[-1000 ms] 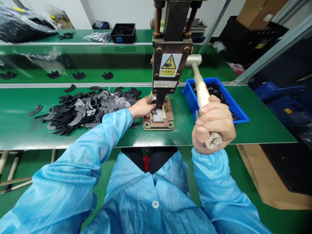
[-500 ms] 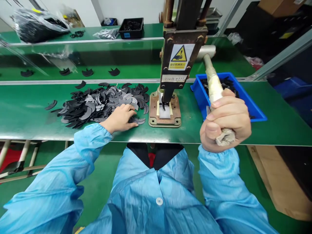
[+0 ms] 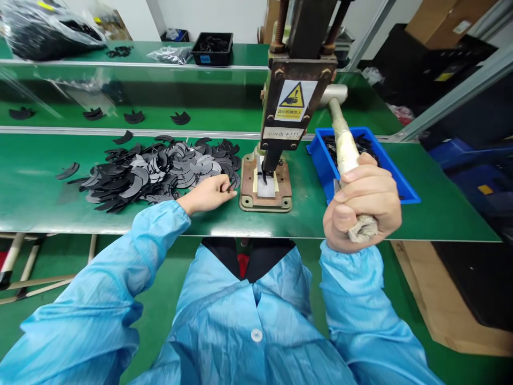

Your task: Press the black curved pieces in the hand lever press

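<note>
My left hand (image 3: 210, 192) is closed in a pinch at the near right edge of a pile of curved dark pieces (image 3: 168, 166). A bit of one black curved piece (image 3: 229, 189) shows between thumb and fingers; the rest is hidden. My right hand (image 3: 363, 206) is wrapped round the taped lever handle (image 3: 345, 144) of a hand press (image 3: 298, 91). Under the press's ram (image 3: 273, 159), a small black curved piece (image 3: 264, 175) stands at the pale plate (image 3: 266, 188) on the base (image 3: 247, 184).
Right of the press stands a blue bin (image 3: 401, 176) of black parts. Several stacks of curved pieces (image 3: 133, 117) lie along the back strip. On the rear shelf are a black tray (image 3: 212, 49) and a plastic bag of black parts (image 3: 48, 32).
My left hand has gone from spread over the pile's edge to a pinch on a piece, slightly nearer the press. My right hand stays on the lever handle. The view has shifted slightly.
</note>
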### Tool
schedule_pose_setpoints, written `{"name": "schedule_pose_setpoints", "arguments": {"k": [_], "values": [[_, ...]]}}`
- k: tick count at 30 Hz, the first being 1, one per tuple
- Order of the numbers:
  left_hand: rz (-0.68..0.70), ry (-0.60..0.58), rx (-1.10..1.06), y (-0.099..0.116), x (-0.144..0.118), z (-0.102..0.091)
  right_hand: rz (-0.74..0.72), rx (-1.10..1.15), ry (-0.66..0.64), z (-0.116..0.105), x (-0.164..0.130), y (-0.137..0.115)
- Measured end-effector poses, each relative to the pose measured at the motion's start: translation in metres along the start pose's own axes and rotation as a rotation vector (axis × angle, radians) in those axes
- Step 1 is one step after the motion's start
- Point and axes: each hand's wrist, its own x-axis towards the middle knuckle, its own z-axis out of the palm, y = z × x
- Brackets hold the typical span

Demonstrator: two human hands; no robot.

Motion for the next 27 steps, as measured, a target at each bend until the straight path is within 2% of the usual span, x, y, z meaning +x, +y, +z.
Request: {"name": "schedule_pose_setpoints", "arguments": {"k": [5, 9, 11, 14, 19, 27], "values": [[-0.041, 0.078, -0.24, 0.011, 0.02, 0.009, 0.006, -0.004, -0.006, 0.001, -0.001, -0.001], [-0.093, 0.202, -0.506, 0.019, 0.045, 0.02, -0.016, -0.006, -0.01, 0.001, -0.001, 0.0], [-0.104, 0.175, -0.581, 0.023, 0.056, 0.026, -0.016, -0.016, -0.019, 0.001, 0.0, -0.001], [-0.114, 0.084, -0.539, 0.031, 0.065, 0.032, -0.015, -0.012, -0.032, 0.0, 0.0, -0.001], [-0.135, 0.085, -0.435, 0.037, 0.073, 0.034, -0.001, -0.014, -0.025, -0.001, 0.001, -0.002], [-0.15, 0.038, -0.412, 0.029, 0.084, 0.032, 0.016, -0.013, -0.015, 0.0, 0.001, -0.003]]}}
